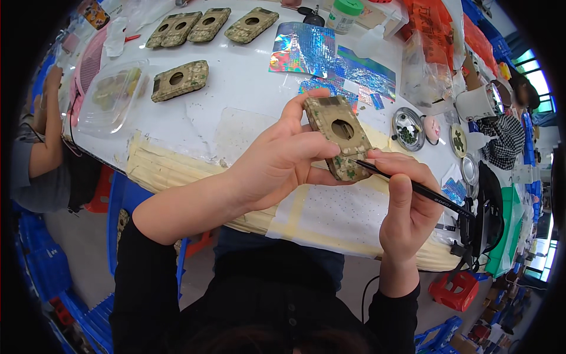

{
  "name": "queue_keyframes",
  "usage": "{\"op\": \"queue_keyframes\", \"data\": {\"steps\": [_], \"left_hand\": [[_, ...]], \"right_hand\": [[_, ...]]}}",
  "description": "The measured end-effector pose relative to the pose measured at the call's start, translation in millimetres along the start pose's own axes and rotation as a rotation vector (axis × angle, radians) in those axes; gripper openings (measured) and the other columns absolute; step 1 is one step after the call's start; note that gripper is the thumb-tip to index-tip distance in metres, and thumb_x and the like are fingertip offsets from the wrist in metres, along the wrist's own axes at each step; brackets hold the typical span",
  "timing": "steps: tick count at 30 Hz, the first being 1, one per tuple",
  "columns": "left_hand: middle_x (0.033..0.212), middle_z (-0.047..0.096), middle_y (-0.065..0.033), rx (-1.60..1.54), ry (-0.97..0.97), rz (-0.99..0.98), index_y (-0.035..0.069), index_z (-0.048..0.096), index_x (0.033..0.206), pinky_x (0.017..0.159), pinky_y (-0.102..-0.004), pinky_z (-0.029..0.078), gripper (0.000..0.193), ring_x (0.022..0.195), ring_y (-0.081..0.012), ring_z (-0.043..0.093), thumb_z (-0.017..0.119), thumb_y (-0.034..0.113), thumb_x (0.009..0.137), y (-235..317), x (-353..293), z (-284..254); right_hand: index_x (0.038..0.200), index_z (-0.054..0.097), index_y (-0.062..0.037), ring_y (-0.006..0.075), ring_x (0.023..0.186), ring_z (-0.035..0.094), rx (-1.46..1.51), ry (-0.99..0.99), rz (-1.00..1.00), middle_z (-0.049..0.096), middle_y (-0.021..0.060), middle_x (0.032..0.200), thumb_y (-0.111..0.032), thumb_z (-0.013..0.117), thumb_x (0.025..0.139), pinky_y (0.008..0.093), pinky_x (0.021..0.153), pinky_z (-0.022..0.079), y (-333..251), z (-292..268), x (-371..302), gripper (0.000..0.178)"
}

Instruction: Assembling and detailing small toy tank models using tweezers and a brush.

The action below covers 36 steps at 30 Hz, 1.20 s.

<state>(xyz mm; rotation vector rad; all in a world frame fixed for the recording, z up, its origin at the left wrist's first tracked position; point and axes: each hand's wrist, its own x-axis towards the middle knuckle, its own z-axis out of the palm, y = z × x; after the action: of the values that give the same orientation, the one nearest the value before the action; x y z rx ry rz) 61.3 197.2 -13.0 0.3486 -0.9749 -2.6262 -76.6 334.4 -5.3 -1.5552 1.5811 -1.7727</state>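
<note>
I'm holding the flat, camouflage-patterned shell [352,146] in the air above the near part of the tabletop [224,76], tilted, its round hole facing up. My left hand [283,150] is clamping it by the edges, thumb pressing on the mottled tan-and-green face. My right hand [413,197] is pinching a slim, black, tapering tool [439,197], its fine point meeting the shell's near end; whether it is touching, I can't tell. Below, a white dotted sheet [336,215] is lying over yellowish strips [171,162] along the near edge. Just beyond the shell, shiny, iridescent sheets [302,47] are catching the light. To the right, a round metal dish [418,142] is holding small dark-green bits. Farther left, a matching shell [194,74] is resting alone, nearer than a row of similar shells [252,25]; a clear plastic box [115,121] is sitting left of it.
</note>
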Motion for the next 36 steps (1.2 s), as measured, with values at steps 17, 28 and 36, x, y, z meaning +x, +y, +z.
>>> {"op": "queue_keyframes", "data": {"steps": [17,28,36], "left_hand": [[0.130,0.046,-0.0188,0.014,-0.004,-0.003,0.013,0.007,0.145,0.094,-0.0492,0.048,0.070,0.116,-0.0300,0.054,0.047,0.003,0.088,0.2,0.7,-1.0],[0.130,0.045,-0.0184,0.005,-0.014,-0.010,0.013,0.009,0.145,0.092,-0.0478,0.050,0.070,0.115,-0.0293,0.054,0.048,0.004,0.088,0.4,0.3,-0.3],[0.131,0.044,-0.0175,0.004,-0.027,0.003,0.012,0.011,0.144,0.091,-0.0459,0.051,0.069,0.116,-0.0284,0.054,0.049,0.005,0.087,-0.9,0.1,-2.4]], "right_hand": [[0.096,0.064,0.0042,0.0255,0.094,0.062,-0.065,0.004,-0.038,0.067,0.0139,0.093,-0.003,0.058,0.089,0.0363,0.087,0.045,1.8,1.4,-0.7,0.012],[0.096,0.064,0.0042,0.0260,0.093,0.062,-0.082,0.003,-0.048,0.067,0.0137,0.094,-0.003,0.059,0.088,0.0367,0.087,0.045,1.1,1.1,-0.7,0.012],[0.094,0.065,0.0040,0.0262,0.092,0.063,-0.109,0.001,-0.066,0.067,0.0135,0.093,-0.004,0.061,0.087,0.0362,0.085,0.047,1.7,2.3,-0.5,0.012]]}}
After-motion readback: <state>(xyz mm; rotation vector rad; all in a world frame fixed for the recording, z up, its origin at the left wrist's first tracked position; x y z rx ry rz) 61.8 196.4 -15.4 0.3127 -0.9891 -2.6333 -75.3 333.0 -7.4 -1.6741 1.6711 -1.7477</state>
